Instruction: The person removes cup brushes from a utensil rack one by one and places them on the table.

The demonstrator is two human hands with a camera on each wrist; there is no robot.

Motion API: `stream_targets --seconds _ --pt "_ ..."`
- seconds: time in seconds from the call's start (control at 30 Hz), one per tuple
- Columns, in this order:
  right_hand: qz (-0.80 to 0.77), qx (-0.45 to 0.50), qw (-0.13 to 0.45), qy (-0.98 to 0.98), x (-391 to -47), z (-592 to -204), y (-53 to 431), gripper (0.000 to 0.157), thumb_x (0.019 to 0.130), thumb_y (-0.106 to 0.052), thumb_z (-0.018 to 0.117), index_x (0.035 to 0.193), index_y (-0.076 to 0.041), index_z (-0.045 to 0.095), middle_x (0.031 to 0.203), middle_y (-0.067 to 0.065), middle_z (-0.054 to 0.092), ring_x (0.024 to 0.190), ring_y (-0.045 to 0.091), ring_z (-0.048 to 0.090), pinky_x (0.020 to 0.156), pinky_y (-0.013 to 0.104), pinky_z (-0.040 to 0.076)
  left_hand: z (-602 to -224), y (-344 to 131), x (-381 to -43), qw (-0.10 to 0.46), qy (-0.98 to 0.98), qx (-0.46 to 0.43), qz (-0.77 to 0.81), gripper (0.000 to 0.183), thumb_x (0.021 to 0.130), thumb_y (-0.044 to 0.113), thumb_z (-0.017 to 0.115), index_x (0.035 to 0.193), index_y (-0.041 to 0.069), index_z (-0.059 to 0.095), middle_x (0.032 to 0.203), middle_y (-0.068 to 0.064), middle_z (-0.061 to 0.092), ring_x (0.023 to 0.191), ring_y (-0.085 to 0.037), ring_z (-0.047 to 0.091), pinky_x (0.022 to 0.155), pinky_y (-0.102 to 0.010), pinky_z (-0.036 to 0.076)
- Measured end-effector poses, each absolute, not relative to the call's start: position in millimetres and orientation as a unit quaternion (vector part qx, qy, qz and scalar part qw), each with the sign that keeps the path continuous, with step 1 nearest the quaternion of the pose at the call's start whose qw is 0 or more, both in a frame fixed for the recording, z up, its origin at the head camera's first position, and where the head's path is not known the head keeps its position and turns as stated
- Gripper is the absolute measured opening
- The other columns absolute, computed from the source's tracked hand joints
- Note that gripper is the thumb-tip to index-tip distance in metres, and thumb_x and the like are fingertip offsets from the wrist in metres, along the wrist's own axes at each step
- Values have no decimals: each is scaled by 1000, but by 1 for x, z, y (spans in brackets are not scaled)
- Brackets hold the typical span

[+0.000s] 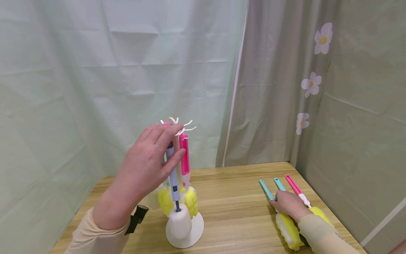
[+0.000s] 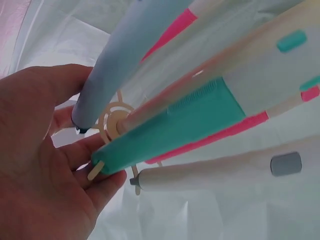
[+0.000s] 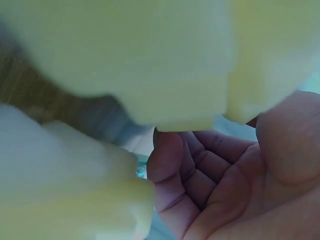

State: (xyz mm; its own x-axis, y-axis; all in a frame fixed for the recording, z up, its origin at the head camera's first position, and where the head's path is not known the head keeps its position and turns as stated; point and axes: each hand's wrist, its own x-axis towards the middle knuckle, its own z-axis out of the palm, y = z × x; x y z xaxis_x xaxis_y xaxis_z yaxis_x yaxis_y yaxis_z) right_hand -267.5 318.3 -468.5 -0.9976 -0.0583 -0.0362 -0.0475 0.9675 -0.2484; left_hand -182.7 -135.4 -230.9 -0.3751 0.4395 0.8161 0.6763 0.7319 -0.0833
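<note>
A rack with a round white base and white hooks on top holds several sponge bottle brushes upright. My left hand reaches over its top, fingers loosely bent around the hooks. The thumb crosses in front of a lavender-handled brush toward a pink-handled brush. In the left wrist view, fingertips lie behind the end of a teal handle. At the table's right, my right hand grips a teal-handled bottle brush, its sponge mostly hidden by the wrist. In the right wrist view, yellow sponge covers the upper part.
Another teal-handled brush lies left of the right hand, and a pink-handled brush lies to its right. The wooden table has curtains behind it and along both sides.
</note>
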Motion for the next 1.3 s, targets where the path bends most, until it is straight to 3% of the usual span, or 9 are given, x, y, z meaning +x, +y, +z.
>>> stream_targets --seconds 0.13,0.37,0.57,0.87,1.23,1.3 --pt "-126 -22 24 991 -265 -466 318 43 104 -32 76 66 -16 63 63 -2 49 59 16 45 56 30 36 -229 -139 -181 435 -817 -347 -150 60 94 11 87 144 2 55 120 -15 70 123 -38 63 95 -55 62" --pt "-122 -24 19 992 -262 -459 315 44 105 -32 74 66 -16 63 64 -1 52 59 16 46 55 30 36 -228 -144 -180 422 -817 -363 -146 43 94 11 87 129 0 65 135 -13 68 133 -39 61 116 -56 50" --pt "-120 -24 11 992 -259 -455 314 49 106 -33 72 62 -15 59 61 -2 49 57 15 45 54 30 35 -225 -146 -180 410 -825 -362 -142 50 94 17 88 136 -1 67 141 -15 68 138 -38 59 123 -56 44" --pt "-119 -33 -10 992 -256 -447 310 43 107 -33 71 70 -16 58 65 0 52 60 16 49 55 32 38 -224 -146 -180 412 -827 -360 -130 53 95 25 88 138 0 71 141 -15 69 137 -37 61 128 -54 35" --pt "-124 -63 -40 990 -257 -423 288 29 108 -34 71 94 -9 73 67 -1 55 62 16 51 58 34 40 -226 -145 -180 417 -830 -350 -120 57 96 27 87 143 1 69 144 -15 69 139 -37 59 129 -52 35" --pt "-120 -73 -51 989 -256 -417 279 28 108 -34 71 98 -8 76 73 0 64 64 16 55 58 35 44 -226 -145 -180 421 -827 -351 -122 58 96 26 88 144 1 68 144 -15 69 138 -38 59 128 -53 36"
